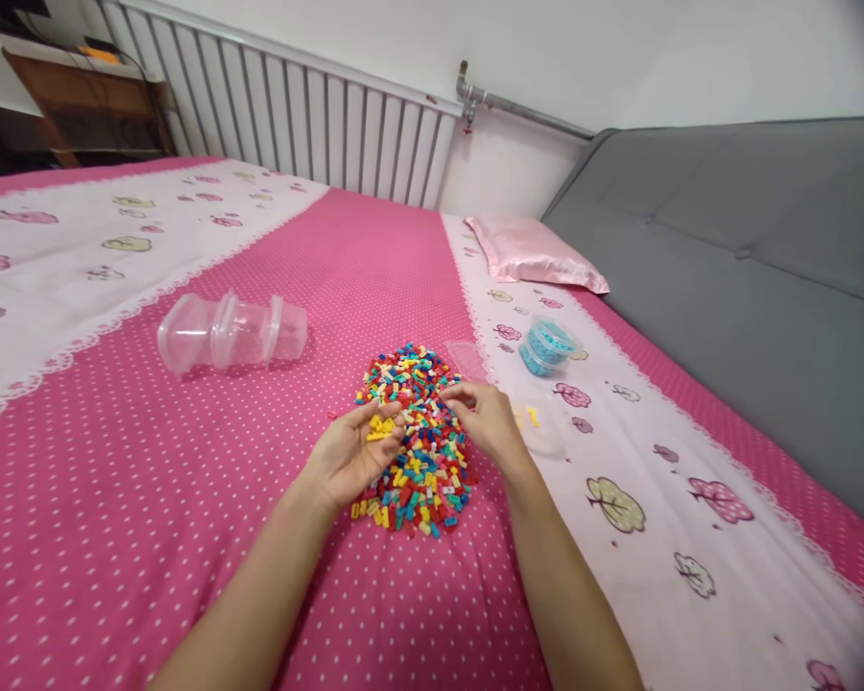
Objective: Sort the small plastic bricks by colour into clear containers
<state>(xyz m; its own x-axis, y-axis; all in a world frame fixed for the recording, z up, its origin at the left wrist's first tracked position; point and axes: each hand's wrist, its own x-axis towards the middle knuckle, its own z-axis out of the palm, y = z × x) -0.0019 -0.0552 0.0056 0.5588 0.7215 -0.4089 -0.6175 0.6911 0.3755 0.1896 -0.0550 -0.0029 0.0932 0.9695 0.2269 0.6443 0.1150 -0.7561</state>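
Palm up and fingers curled, my left hand cups several small yellow toy bricks at the left side of the pile. The pile of toy bricks is a long heap of red, blue, yellow, green and white pieces on the pink bedspread. Over its right edge, my right hand has thumb and fingertips brought together; anything between them is too small to make out. Just beyond the right wrist lies a clear plastic container with a few yellow bricks, partly hidden by the hand.
A clear tub of light-blue bricks stands at the right. One clear lid lies behind the pile. Several nested clear containers rest on their side at the left. Farther back are a pink pillow, a grey headboard and a radiator.
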